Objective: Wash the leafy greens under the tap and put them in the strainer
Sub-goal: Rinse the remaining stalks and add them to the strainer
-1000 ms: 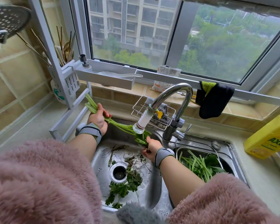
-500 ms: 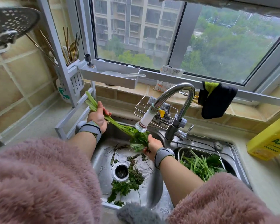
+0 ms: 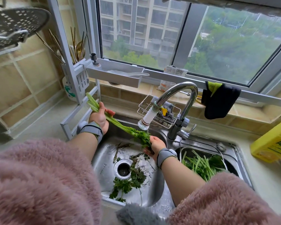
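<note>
- Beneath the window, a stainless steel sink (image 3: 104,161) fills my view.
- My left hand (image 3: 99,118) grips the pale stalks of a long leafy green bunch (image 3: 120,125).
- My right hand (image 3: 155,144) pinches its leaves under the curved chrome tap (image 3: 178,93).
- Right of the tap, a wire strainer (image 3: 217,151) holds washed greens (image 3: 201,166).

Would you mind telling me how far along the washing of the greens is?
Done: some greens already lie in the strainer. In hand: the left hand and right hand hold a bunch under the running tap. Left: moving it to the strainer; scraps lie by the drain.
</note>
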{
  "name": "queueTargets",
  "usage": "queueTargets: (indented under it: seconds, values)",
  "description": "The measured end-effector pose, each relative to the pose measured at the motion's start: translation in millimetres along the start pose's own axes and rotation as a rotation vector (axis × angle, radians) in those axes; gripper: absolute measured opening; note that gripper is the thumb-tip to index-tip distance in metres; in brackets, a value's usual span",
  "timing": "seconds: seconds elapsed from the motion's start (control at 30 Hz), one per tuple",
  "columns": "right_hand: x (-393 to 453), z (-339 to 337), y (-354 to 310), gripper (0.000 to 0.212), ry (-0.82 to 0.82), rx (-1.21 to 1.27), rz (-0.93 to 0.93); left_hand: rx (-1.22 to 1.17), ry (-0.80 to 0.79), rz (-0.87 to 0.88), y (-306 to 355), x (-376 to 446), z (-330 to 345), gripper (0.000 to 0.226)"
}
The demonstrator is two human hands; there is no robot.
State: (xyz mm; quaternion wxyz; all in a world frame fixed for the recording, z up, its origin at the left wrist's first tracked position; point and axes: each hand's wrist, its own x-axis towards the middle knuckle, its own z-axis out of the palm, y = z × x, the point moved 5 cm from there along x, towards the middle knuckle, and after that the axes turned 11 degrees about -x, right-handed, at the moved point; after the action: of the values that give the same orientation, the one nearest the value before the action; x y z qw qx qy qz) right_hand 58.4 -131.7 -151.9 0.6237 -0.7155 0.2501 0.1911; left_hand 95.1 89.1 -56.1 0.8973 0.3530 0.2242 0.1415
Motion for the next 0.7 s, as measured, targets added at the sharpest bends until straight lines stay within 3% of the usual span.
queueTargets:
  seconds: [0.3, 0.53, 0.7]
  values:
    - [-11.5, -9.0, 22.7, 0.024, -0.010, -0.236, 0.088, 0.045, 0.006, 0.003, -11.4, -21.6, -19.1, 0.041]
    - [-38.2, -18.9, 18.2, 0.027, 0.129, -0.317, -0.181, 0.095, -0.057, -0.049, -7.6, -27.5, -30.4, 0.042]
    - [-60.6, -3.7, 31.8, 0.032, 0.162, -0.440, -0.165, 0.195, -0.113, -0.071, 0.8, -41.9, -43.3, 0.042]
